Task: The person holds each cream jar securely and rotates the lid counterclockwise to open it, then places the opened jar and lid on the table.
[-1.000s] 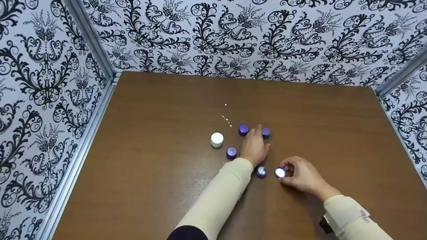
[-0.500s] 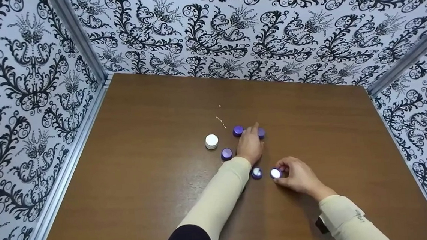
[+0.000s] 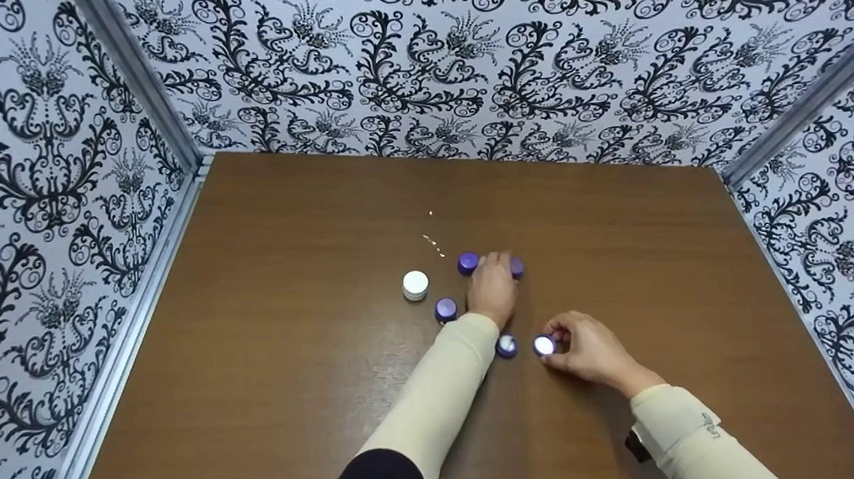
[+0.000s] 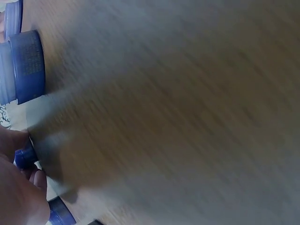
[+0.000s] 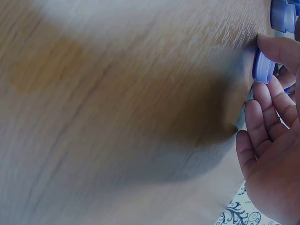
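Observation:
My left hand (image 3: 492, 289) reaches forward over the table, thumb and fingers round the sides of a small purple jar (image 3: 516, 267). The left wrist view shows this jar (image 4: 26, 156) between thumb and fingertips. Lower right, my right hand (image 3: 592, 348) pinches a shallow purple lid (image 3: 544, 345), its bright white face up. In the right wrist view the lid (image 5: 262, 67) stays low by the tabletop. Between the hands stands a purple jar with a pale top (image 3: 506, 346), beside the left wrist. Another purple jar (image 3: 468, 263) sits just left of the left fingers.
A white round jar (image 3: 415, 285) stands left of the left hand. One more purple jar (image 3: 445, 309) is beside the left wrist. Small pale specks (image 3: 435, 245) lie on the brown table (image 3: 284, 242). Patterned walls (image 3: 422, 67) rise behind and at both sides.
The left thumb, spread out to the side earlier, has drawn in, and the hand now grips the purple jar. The right hand keeps its lid. The whole view has shifted slightly.

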`<state>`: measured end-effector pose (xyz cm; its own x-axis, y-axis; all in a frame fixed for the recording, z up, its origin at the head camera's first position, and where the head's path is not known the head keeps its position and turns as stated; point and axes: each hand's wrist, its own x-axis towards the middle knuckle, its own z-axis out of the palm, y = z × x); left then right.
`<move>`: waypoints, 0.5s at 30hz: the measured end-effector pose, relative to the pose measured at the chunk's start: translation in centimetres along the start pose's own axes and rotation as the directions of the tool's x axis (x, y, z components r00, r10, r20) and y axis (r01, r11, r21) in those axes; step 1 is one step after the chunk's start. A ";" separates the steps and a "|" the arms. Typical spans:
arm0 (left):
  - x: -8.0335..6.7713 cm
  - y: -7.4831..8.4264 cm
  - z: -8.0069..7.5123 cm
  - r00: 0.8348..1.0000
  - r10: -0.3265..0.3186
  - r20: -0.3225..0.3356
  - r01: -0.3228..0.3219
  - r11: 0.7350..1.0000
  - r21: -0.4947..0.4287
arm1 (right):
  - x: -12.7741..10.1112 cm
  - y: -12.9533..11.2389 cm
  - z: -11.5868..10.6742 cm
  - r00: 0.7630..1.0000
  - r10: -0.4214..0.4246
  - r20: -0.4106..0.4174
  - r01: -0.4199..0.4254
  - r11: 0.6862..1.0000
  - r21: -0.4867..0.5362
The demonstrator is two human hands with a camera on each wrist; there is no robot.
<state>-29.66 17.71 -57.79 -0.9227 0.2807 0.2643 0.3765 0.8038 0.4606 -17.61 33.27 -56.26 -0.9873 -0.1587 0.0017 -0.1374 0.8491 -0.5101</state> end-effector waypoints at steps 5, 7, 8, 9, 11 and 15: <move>0.0 -0.2 0.0 1.000 -0.008 0.009 0.008 1.000 0.002 | 0.0 -0.1 0.1 1.000 0.007 0.007 -0.007 1.000 -0.004; 0.0 -0.3 -0.1 1.000 -0.015 0.013 0.015 1.000 -0.002 | 0.1 -0.2 0.1 1.000 0.010 0.009 -0.010 1.000 -0.008; 0.0 -0.2 -0.2 1.000 -0.021 0.019 0.021 1.000 -0.005 | 0.1 -0.3 0.1 1.000 0.010 0.009 -0.010 1.000 -0.009; 0.0 -0.2 -0.2 1.000 -0.021 0.020 0.021 1.000 -0.003 | 0.1 -0.3 0.1 1.000 0.008 0.009 -0.007 1.000 -0.011; 0.0 -0.1 -0.2 0.999 -0.020 0.031 0.020 1.000 0.003 | 0.0 -0.3 0.0 1.000 0.012 0.012 -0.012 1.000 -0.011; -0.1 0.2 -0.3 0.998 -0.012 0.059 0.012 1.000 0.001 | -0.1 -0.2 -0.3 1.000 0.016 0.017 -0.016 1.000 -0.005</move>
<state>-29.44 17.70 -57.51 -0.9306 0.3015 0.2078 0.3650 0.8077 0.4630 -17.49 33.28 -55.92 -0.9879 -0.1535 -0.0206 -0.1221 0.8538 -0.5062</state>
